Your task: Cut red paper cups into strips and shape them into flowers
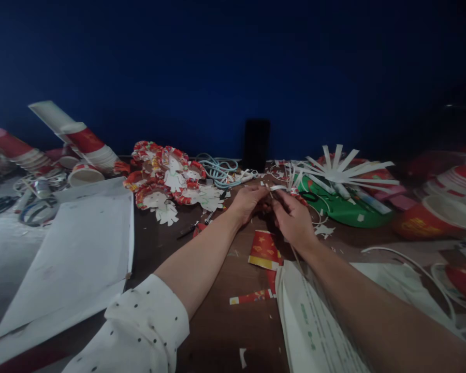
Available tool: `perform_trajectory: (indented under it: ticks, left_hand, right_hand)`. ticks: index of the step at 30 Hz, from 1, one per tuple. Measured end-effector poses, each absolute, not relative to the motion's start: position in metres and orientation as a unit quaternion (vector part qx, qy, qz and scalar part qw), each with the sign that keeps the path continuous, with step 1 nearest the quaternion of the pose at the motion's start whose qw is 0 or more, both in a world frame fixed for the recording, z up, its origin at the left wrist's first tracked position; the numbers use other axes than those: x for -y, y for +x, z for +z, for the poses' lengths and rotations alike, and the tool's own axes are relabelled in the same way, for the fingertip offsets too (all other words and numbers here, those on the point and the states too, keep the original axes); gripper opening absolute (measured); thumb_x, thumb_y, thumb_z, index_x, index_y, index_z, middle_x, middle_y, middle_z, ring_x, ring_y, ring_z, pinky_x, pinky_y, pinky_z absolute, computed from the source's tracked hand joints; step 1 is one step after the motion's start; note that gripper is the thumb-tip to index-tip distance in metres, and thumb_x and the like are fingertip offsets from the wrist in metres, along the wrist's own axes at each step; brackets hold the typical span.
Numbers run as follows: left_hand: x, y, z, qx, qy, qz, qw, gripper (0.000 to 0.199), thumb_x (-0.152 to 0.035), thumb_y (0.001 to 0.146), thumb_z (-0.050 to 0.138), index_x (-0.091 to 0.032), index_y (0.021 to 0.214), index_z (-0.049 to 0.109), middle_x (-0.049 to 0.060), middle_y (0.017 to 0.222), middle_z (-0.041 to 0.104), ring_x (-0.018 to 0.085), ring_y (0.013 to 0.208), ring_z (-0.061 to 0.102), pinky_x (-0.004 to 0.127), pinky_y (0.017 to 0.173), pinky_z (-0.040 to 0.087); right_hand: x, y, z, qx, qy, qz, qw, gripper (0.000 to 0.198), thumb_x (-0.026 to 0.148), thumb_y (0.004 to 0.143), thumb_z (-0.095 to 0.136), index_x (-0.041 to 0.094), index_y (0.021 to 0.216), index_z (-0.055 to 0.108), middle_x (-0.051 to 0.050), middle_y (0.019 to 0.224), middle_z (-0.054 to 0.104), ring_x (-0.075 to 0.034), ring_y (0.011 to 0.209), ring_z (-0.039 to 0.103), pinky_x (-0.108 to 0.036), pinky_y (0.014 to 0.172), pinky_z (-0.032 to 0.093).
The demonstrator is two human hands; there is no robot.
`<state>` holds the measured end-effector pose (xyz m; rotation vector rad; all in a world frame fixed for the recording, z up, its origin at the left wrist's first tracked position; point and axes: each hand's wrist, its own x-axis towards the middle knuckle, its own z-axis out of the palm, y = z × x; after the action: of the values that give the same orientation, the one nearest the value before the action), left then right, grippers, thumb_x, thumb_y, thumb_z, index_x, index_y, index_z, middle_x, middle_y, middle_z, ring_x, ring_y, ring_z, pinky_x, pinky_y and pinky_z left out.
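Observation:
My left hand [252,202] and my right hand [293,217] meet above the middle of the table, their fingers closed in a pinch. Between their fingertips shows a narrow white paper strip [277,187]; the rest of what they hold is dark and hidden by the fingers. Just below the hands lies a cut piece of red and gold paper cup [264,248]. A thin red printed strip [252,297] lies nearer to me. Left of my hands is a heap of red paper-cup crafts with white cut-out figures [174,176].
Stacked paper cups [91,145] lean at the left beside a white board [81,248]. Blue cord [221,171] lies behind the crafts, near an upright dark phone-like object [257,142]. At the right are a green sheet [334,207], a fringed white cup [339,176] and a white printed bag [310,316].

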<state>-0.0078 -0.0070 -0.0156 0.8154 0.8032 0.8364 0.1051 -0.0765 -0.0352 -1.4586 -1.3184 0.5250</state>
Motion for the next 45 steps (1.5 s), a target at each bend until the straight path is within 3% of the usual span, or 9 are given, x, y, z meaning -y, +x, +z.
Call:
perform_trajectory:
  ticks: [25, 36, 45]
  left_hand:
    - [0.0044, -0.0081, -0.0204, -0.36, 0.386, 0.383, 0.758, 0.022, -0.016, 0.083, 0.065, -0.014, 0.064, 0.056, -0.002, 0.053, 0.053, 0.007, 0.046, 0.047, 0.021, 0.052, 0.042]
    - [0.0053, -0.0093, -0.0175, -0.373, 0.373, 0.387, 0.756, 0.022, -0.017, 0.078, 0.072, -0.014, 0.064, 0.057, -0.003, 0.053, 0.054, 0.006, 0.047, 0.048, 0.02, 0.051, 0.042]
    - [0.0041, -0.0063, -0.0203, -0.415, 0.381, 0.383, 0.732, 0.028, -0.017, 0.078, 0.073, -0.016, 0.057, 0.054, -0.002, 0.051, 0.051, 0.008, 0.047, 0.047, 0.022, 0.051, 0.041]
  right_hand:
    - [0.0754, 0.1069, -0.0392, 0.569, -0.617, 0.186, 0.511, 0.042, 0.037, 0.086, 0.056, 0.018, 0.121, 0.071, -0.008, 0.091, 0.075, -0.027, 0.093, 0.069, -0.037, 0.077, 0.055]
    - [0.0796, 0.1044, -0.0343, 0.581, -0.623, 0.17, 0.495, 0.044, 0.032, 0.086, 0.055, 0.016, 0.123, 0.071, -0.01, 0.106, 0.076, -0.027, 0.099, 0.07, -0.041, 0.088, 0.054]
    - [0.0811, 0.1037, -0.0356, 0.569, -0.64, 0.186, 0.481, 0.044, 0.035, 0.086, 0.055, 0.016, 0.122, 0.072, -0.009, 0.09, 0.077, -0.028, 0.091, 0.071, -0.039, 0.077, 0.056]
